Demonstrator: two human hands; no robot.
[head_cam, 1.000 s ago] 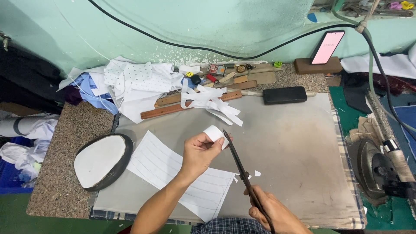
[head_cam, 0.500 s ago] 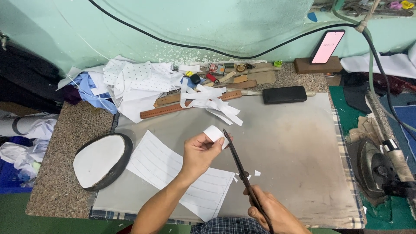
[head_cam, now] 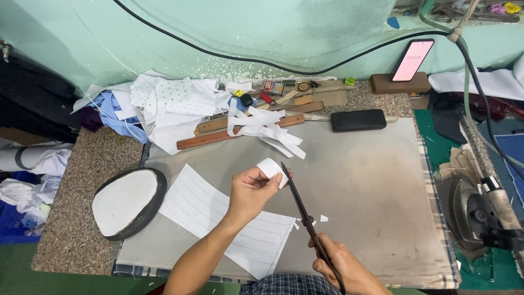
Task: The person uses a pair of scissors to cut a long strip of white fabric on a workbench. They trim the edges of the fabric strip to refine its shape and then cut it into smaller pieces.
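A phone (head_cam: 413, 60) leans at one o'clock on a brown block (head_cam: 400, 83), its upright oblong screen glowing pink. A small red-and-white box (head_cam: 273, 87) lies at twelve o'clock.

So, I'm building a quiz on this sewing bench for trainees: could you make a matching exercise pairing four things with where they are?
Things:
1. small white fabric piece
2. long dark scissors
3. heavy dark iron
4. long wooden ruler

Places:
A. far right, on the green mat
B. pinched in the left hand
C. under the heap of white strips
D. gripped by the right hand

Pairs: 1-B, 2-D, 3-A, 4-C
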